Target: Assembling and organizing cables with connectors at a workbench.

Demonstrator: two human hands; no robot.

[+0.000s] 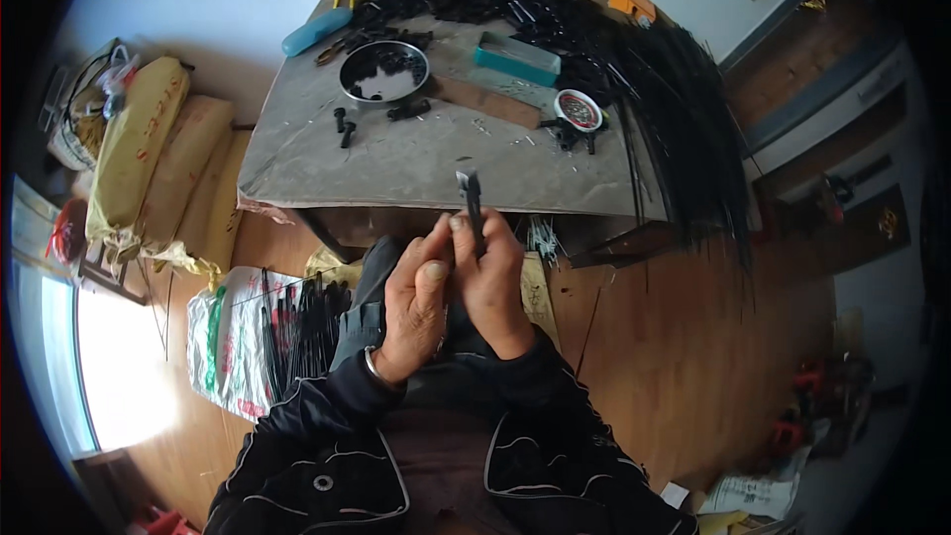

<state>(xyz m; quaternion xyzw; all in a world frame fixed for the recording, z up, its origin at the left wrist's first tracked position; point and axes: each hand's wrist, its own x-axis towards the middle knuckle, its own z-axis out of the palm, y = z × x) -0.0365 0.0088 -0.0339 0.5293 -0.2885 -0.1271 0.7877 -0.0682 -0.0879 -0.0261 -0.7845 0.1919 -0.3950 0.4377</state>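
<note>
In front of the table's near edge, my two hands meet above my lap. My right hand [488, 282] is closed around a short black part [474, 203], which points up and away and has a wider, partly shiny tip. My left hand [416, 302] is closed beside it, its fingertips against the right hand's fingers. Whatever the left fingers pinch, if anything, is hidden. On the table ahead lie small black fittings [346, 129] and scattered small metal pieces [481, 126].
The table [307, 163] also bears a metal bowl [426, 57] of black parts, a teal tray [540, 67], a small round tub [580, 111] and a flat wooden strip [485, 102]. Long black rods [693, 129] hang over its right side. Sacks [139, 154] stand at left; more rods [307, 322] lie below.
</note>
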